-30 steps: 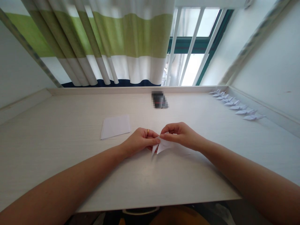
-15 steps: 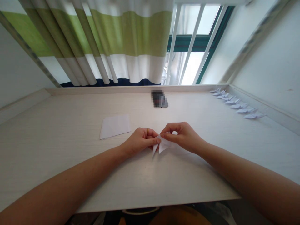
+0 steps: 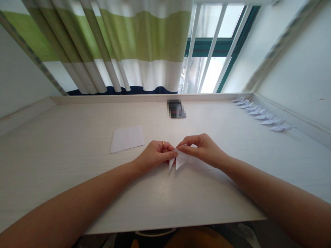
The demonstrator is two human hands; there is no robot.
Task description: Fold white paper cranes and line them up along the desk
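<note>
A partly folded piece of white paper (image 3: pixel 182 160) is held between my two hands, just above the near middle of the table. My left hand (image 3: pixel 160 151), with a ring on one finger, pinches its left side; a narrow pointed flap hangs below the thumb. On the upper edge, the thumb and forefinger of my right hand (image 3: pixel 200 147) are closed close to the left fingertips. Part of the paper lies hidden behind the right hand. To the left rests a stack or sheet of white paper (image 3: pixel 127 139), flat on the table.
Several folded white paper cranes (image 3: pixel 272 122) stand in a row along the right edge of the white table (image 3: pixel 77 137). A dark, pixelated object (image 3: pixel 176 109) lies near the back ledge. Behind are a striped curtain (image 3: pixel 144 38) and a barred window (image 3: pixel 212 48).
Both hands keep nearly the same pinch on the paper. The view has shifted very slightly; nothing else has visibly moved.
</note>
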